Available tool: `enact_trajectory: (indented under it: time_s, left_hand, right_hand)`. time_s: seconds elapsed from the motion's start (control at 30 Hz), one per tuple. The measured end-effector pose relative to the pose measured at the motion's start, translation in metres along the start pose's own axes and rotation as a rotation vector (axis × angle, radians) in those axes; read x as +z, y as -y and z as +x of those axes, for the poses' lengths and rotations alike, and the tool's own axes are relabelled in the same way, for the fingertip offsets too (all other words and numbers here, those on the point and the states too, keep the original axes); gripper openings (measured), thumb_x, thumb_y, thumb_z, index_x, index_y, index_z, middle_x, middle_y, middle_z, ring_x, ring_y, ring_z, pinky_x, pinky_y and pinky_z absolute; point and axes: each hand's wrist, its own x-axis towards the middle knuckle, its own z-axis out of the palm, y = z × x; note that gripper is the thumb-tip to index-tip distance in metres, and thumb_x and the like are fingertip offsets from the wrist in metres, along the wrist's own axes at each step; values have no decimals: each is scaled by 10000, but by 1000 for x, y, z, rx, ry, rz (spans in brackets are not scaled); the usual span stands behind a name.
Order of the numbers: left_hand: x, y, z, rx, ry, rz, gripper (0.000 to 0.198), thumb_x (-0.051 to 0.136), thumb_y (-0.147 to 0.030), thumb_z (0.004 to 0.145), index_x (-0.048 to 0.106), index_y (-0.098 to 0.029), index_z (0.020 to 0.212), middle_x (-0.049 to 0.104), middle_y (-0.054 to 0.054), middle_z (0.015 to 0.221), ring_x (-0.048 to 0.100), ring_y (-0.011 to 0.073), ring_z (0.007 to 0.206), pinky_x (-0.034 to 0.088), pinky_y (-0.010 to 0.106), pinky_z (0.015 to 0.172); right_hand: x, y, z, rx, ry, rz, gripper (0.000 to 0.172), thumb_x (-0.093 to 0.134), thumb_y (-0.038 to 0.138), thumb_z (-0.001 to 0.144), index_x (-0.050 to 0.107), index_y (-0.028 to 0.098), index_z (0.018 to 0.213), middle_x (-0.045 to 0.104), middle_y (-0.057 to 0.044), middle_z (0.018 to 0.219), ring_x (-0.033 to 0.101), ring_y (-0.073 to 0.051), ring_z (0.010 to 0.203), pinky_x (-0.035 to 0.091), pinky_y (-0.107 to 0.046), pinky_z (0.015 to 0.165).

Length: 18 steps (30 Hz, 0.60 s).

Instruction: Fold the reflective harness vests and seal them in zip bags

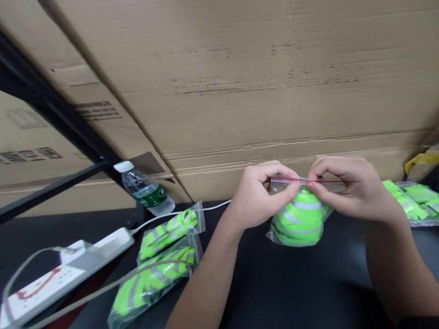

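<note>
A clear zip bag (298, 219) filled with neon green and silver striped material hangs upright between my two hands, with a red line along its top edge. My left hand (264, 194) pinches the bag's top edge between thumb and fingers, left of its middle. Close beside it, my right hand (346, 187) pinches the same edge with thumb and forefinger. The two thumbs are almost touching. The bag's bottom is near the black surface (274, 283); whether it touches cannot be made out.
Two filled bags (168, 230) (151, 283) lie at the left, a cable across the nearer one. Further left are a white power strip (68, 274) and a water bottle (146, 189). More filled bags (411, 201) lie at right. Cardboard (240, 91) stands behind; a black frame (65, 114) slants left.
</note>
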Motion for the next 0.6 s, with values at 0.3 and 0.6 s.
enact_trajectory:
  time_s: [0.3,0.6]
  left_hand:
    - [6,-3,-1,95,-36,35,81,690,-171,796,713,-176,719,631,15,677,576,133,628,451,262,581]
    - [0,-3,-1,27,-14,114,89,779,-253,806,782,-187,747,667,25,660,534,122,582,368,264,515]
  right_hand:
    - [4,3,3,-18,4,-89,67,629,201,857,582,232,821,654,3,740,584,-133,646,454,-256,608]
    - [-8,1,1,12,50,-108,125,662,316,920,678,236,826,705,-9,743,625,-148,639,443,-272,592]
